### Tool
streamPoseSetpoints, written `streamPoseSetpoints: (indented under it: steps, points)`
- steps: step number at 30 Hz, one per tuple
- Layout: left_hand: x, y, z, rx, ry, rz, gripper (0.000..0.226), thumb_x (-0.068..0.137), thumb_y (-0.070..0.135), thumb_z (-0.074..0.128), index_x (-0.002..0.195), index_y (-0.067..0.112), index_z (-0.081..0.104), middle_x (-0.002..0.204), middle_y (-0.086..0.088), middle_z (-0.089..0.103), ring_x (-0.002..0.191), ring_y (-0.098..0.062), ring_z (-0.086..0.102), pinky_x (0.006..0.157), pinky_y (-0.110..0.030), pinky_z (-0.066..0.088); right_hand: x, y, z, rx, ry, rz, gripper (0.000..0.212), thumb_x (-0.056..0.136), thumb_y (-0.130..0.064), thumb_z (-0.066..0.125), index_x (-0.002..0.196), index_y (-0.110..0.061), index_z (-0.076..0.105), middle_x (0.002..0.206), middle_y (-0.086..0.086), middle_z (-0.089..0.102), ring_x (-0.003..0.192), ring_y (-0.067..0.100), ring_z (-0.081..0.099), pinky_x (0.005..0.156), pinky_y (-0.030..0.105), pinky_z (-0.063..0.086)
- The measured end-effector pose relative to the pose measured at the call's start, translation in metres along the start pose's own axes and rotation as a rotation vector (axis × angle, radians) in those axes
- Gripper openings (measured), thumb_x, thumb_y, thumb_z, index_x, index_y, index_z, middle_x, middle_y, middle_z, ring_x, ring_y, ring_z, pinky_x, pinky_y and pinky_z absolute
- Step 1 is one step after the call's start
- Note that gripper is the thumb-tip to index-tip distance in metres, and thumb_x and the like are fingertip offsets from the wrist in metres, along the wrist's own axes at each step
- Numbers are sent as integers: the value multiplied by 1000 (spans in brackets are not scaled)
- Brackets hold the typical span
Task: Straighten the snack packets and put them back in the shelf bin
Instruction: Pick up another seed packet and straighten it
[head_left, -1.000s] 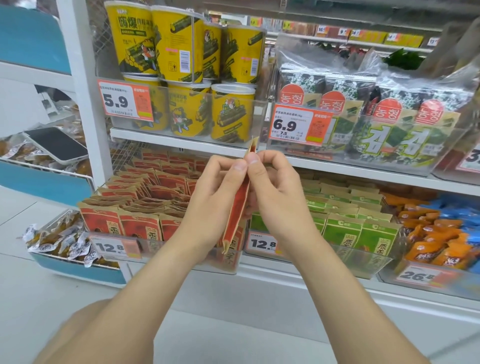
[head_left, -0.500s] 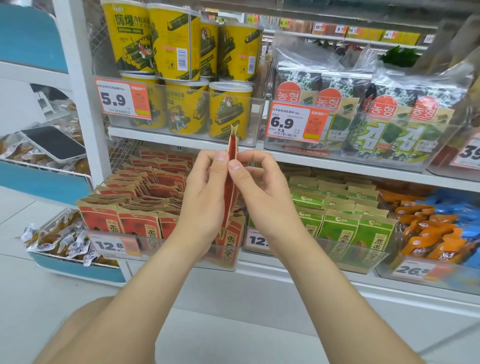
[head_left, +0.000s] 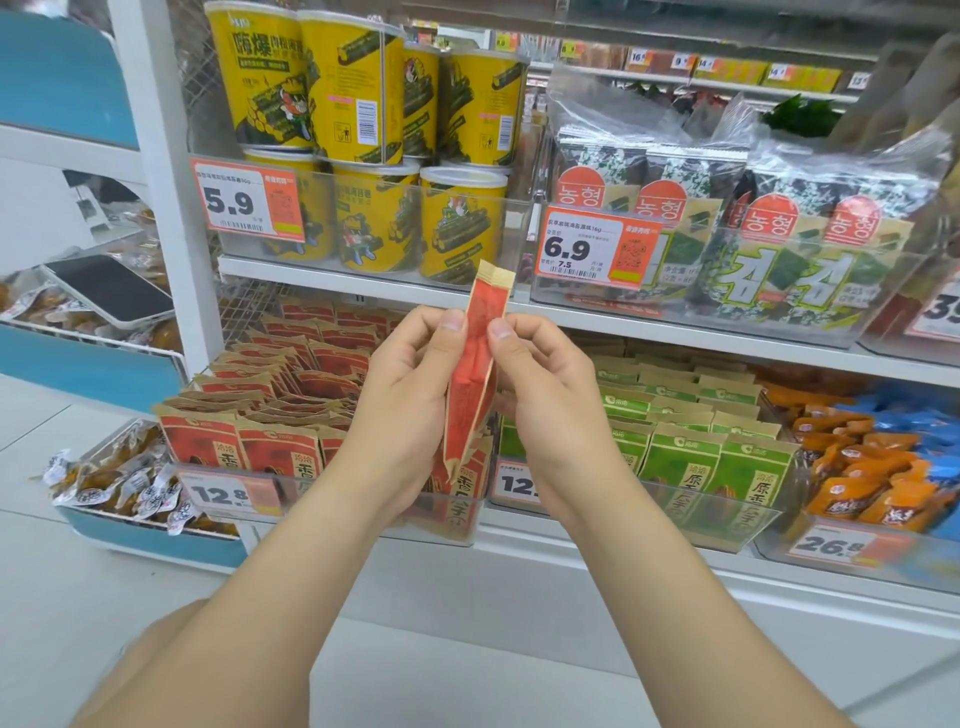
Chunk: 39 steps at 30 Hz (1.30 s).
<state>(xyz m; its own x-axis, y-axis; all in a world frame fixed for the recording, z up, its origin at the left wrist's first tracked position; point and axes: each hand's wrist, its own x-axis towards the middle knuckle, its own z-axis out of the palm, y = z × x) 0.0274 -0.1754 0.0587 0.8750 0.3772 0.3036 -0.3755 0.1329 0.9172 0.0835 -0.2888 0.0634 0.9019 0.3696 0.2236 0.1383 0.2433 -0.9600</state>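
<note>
Left hand (head_left: 410, 410) and right hand (head_left: 545, 395) pinching red packet (head_left: 475, 374) edge-on between them. Smoothing creases flat; red-packet bin (head_left: 332, 501) waiting just beneath left hand.

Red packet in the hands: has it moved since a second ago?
Yes. The red packet has turned to show a wider face, and its top stands slightly higher above the upper shelf's edge.

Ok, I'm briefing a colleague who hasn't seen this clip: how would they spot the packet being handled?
Find the white shelf unit, then the clear bin of red-and-kraft packets on its lower shelf. In front of it, the left hand and right hand pinch one red packet between them. Unlike its binned neighbours, it is lifted free and seen nearly edge-on, kraft strip upward.
</note>
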Motion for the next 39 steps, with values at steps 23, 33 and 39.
streamPoseSetpoints:
  steps: [23,33,39]
  points:
    - [-3,7,-3,62,-29,94,31,102,45,65,87,19,57,89,-3,67,88,-20,61,85,-46,48,-12,-5,-6,-753,-115,-461,25,114,-33,52,89,-34,48,77,-13,53,75,5,50,65,24,35]
    - [-1,3,-6,57,-12,63,22,109,38,59,98,19,64,111,-38,67,96,-42,64,86,-70,50,-4,0,-10,-422,-102,-348,20,110,-26,61,93,-15,57,80,14,63,69,32,54,64,46,47]
    - [-1,0,-8,131,9,57,20,111,33,57,103,17,67,110,-30,70,92,-36,67,86,-59,54,-3,1,-11,-449,-105,-345,21,109,-29,62,92,-17,55,80,16,64,69,39,54,64,52,49]
